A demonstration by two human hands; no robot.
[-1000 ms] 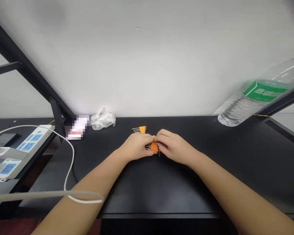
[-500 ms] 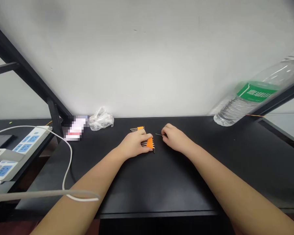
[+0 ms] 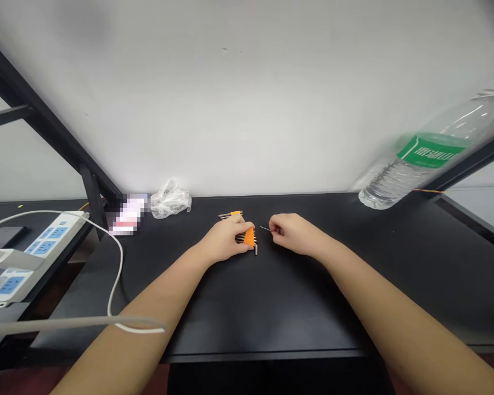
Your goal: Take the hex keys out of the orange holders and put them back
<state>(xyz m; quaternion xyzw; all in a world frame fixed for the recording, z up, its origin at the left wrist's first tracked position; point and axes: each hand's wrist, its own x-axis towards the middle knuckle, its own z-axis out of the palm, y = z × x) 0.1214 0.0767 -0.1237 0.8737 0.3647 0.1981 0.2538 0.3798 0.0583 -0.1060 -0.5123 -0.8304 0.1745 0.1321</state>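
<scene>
My left hand (image 3: 226,241) is closed around an orange holder of metal hex keys (image 3: 250,238) that rests on the black table (image 3: 271,296). Just to its right, my right hand (image 3: 290,235) pinches a thin metal key (image 3: 265,228) whose tip points left toward the holder, a short gap away. A second orange holder with keys (image 3: 231,214) lies on the table just behind my left hand.
A crumpled clear plastic bag (image 3: 170,199) lies at the wall behind. A water bottle with a green label (image 3: 424,159) stands at the back right. A white power strip (image 3: 28,252) and its white cable (image 3: 117,274) are at left, beside a black frame post (image 3: 93,206).
My right hand pulled a thin key out of the holder and drew away to the right; now it sits slightly nearer again. My left hand kept its grip on the holder.
</scene>
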